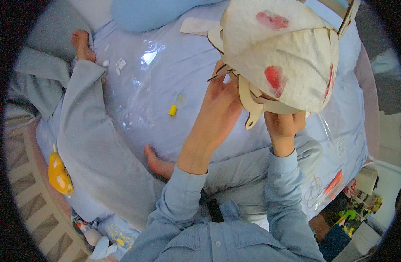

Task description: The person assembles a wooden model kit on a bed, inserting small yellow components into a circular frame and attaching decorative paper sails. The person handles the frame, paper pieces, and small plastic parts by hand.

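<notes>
High in front of me is a cloth-covered wooden model (292,48): cream fabric with red patches, stretched over a domed frame with flat pale wood pieces along its lower left edge. One such piece, a curved wooden tab with a hole (249,107), hangs between my hands. My left hand (220,98) grips the model's left side, its fingertips partly hidden behind the wood parts. Under the front rim, my right hand (282,125) has its fingers curled against the model; they are mostly out of sight.
I sit on a bed with a light blue sheet (152,118). A small yellow cylinder (173,110), clear plastic film (141,83) and a flat pale piece (196,26) lie on it. A yellow plush toy (59,172) is at the left edge; an orange-red packet (334,181) lies right.
</notes>
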A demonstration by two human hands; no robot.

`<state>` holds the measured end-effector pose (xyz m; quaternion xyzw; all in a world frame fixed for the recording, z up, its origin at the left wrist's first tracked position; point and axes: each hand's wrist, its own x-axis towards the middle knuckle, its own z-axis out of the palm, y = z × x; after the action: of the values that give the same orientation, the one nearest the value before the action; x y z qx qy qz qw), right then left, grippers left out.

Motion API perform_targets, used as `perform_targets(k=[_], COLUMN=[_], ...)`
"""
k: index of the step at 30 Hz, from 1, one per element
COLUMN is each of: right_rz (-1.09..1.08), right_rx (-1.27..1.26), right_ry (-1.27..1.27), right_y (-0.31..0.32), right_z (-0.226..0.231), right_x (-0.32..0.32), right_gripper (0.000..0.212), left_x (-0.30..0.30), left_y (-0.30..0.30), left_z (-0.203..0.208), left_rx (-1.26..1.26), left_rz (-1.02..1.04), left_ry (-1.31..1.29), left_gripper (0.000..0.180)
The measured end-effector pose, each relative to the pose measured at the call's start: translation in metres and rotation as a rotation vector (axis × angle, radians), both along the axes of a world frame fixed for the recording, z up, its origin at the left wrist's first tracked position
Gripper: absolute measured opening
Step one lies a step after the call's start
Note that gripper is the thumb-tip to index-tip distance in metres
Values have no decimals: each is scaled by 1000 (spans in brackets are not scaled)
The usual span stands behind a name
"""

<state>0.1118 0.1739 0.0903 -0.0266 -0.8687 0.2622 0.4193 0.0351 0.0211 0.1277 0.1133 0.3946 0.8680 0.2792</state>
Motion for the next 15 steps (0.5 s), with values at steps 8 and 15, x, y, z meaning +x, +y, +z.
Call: perform_targets(k=[8,15], right_rz=[-103,-191], right_rx=[255,302], right_ry=[126,117], right_y=[-12,-9], right_z=[24,10], right_x=[-19,-17], right_gripper=[51,47], left_x=[0,-6], left_y=[2,7], left_z=[-8,-5], left_rx=[431,6], left_rz=[37,121], left_ry=[-235,23], left_gripper=[43,43])
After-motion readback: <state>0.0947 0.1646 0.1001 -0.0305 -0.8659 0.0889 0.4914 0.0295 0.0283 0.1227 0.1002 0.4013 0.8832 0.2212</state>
